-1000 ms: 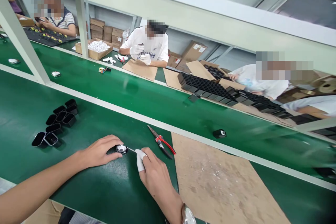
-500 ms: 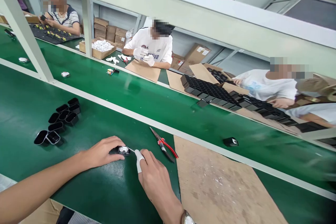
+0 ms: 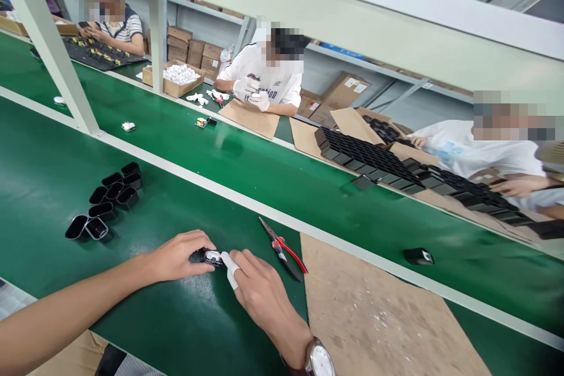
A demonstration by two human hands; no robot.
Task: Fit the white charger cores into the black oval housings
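My left hand (image 3: pixel 187 254) grips a small black plastic housing (image 3: pixel 197 256) low over the green bench, its thumb and fingers around the sides. At the housing's open end, facing right, a white and dark insert (image 3: pixel 214 257) shows. My right hand (image 3: pixel 255 279), with a white finger cot (image 3: pixel 230 269) on one finger, is closed, its fingertips against that end. Whatever its fingers pinch is hidden. Red-handled long-nose pliers (image 3: pixel 282 248) lie just beyond my right hand.
Several empty black housings (image 3: pixel 108 195) stand to the left. A cardboard sheet (image 3: pixel 379 311) lies at right. Beyond a pale rail (image 3: pixel 185 176), the green belt (image 3: pixel 273 173) carries a black housing (image 3: pixel 418 256) and small boards (image 3: pixel 202 123). Co-workers sit across; a post (image 3: pixel 66 53) rises left.
My right fingertips have closed up to the housing's end; the thin pale piece seen between them before is now hidden. The view has shifted slightly, and the black housing on the belt sits farther right.
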